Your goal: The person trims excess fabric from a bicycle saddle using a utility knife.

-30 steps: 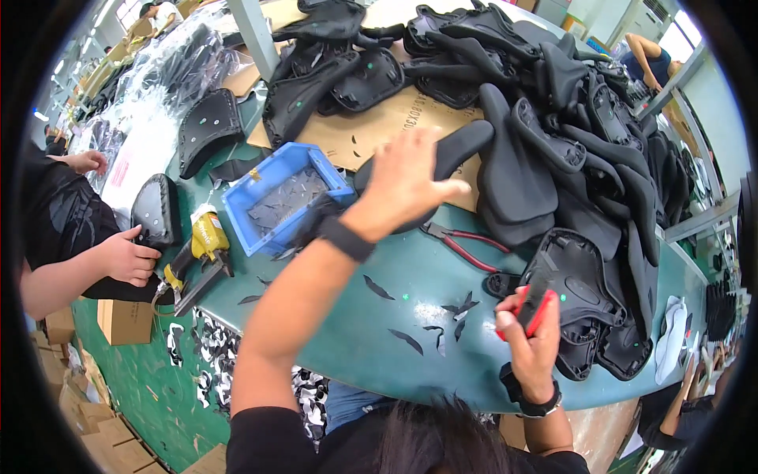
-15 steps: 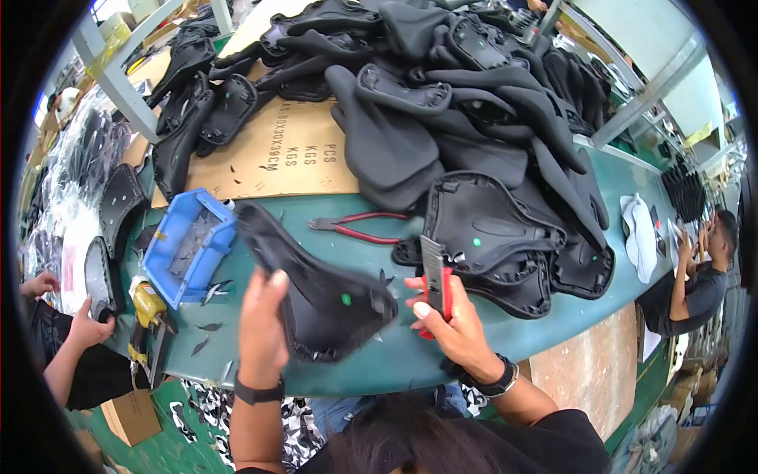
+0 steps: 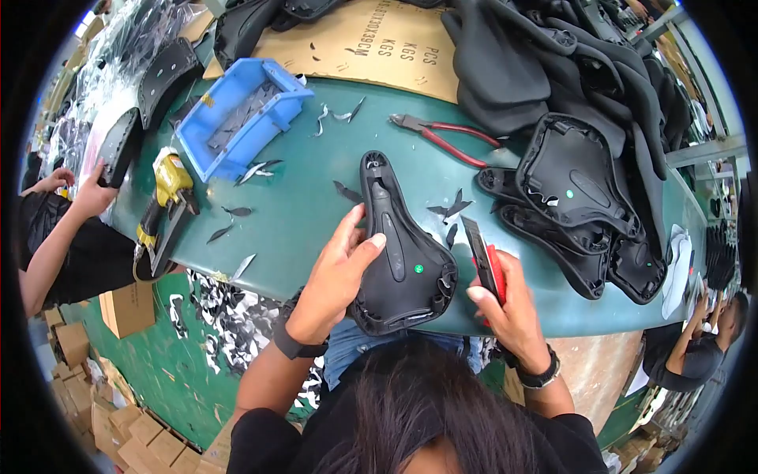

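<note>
Two hands in play, plus a co-worker's hand [image 3: 95,193] far left on a dark curved pad [image 3: 124,150], grip unclear. Left hand [image 3: 339,265]: half a second ago blurred beside a tilted saddle [image 3: 403,296]; now sharp, half curled, thumb on the saddle's shell, index along its left edge. Saddle has come round between my hands at the near edge of the table [image 3: 304,197], underside up, nose pointing away, so its inner rim is exposed and within knife reach. Right hand [image 3: 513,308] is still closed around the red utility knife [image 3: 496,272], blade out, just right of the saddle, not touching. Hard to make out: my other left fingers, hidden under the saddle; whether its wide tail rests on table or lap; right fingers behind the handle; saddle pile [image 3: 505,87], cut off up top.
</note>
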{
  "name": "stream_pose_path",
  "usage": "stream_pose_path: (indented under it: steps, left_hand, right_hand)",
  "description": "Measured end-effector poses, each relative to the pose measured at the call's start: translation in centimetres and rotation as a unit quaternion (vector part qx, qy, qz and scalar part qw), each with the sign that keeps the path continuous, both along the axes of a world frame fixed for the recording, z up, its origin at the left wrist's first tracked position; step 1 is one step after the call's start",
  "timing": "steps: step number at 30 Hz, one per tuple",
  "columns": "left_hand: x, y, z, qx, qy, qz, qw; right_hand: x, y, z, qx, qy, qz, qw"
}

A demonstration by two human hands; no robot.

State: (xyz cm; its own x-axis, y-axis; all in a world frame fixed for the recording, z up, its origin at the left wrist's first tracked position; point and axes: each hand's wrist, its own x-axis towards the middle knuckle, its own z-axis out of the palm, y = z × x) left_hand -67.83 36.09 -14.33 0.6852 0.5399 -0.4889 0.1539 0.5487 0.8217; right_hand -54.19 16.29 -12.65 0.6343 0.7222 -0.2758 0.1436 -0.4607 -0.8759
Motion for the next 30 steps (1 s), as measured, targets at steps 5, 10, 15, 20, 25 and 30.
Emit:
stream_pose_path:
  steps: [5, 10, 15, 20, 25, 30]
  left_hand:
    - [-0.2, 0.6, 0.1, -0.065, 0.004, -0.007, 0.998]
    - [0.8, 4.0, 0.1, 0.298, 0.043, -0.226, 0.927]
    - [4.8, 5.8, 6.3, 0.623, -0.012, -0.489, 0.61]
    - [4.8, 3.9, 3.1, 0.747, -0.085, -0.329, 0.572]
    - [-0.5, 7.1, -0.2, 0.63, 0.004, -0.33, 0.703]
    - [-1.4, 7.2, -1.9, 0.554, -0.06, -0.333, 0.761]
  right_hand:
    - [0.9, -0.7, 1.5, -0.026, -0.305, 0.177, 0.935]
    - [2.5, 0.9, 1.1, 0.058, -0.328, 0.188, 0.924]
    - [2.3, 1.7, 2.0, 0.195, -0.035, -0.14, 0.97]
    - [0.4, -0.3, -0.2, -0.051, 0.0, 0.02, 0.999]
    - [-0.2, -1.0, 0.4, -0.001, -0.067, 0.058, 0.996]
    - [0.2, 2.5, 1.5, -0.02, -0.301, 0.263, 0.917]
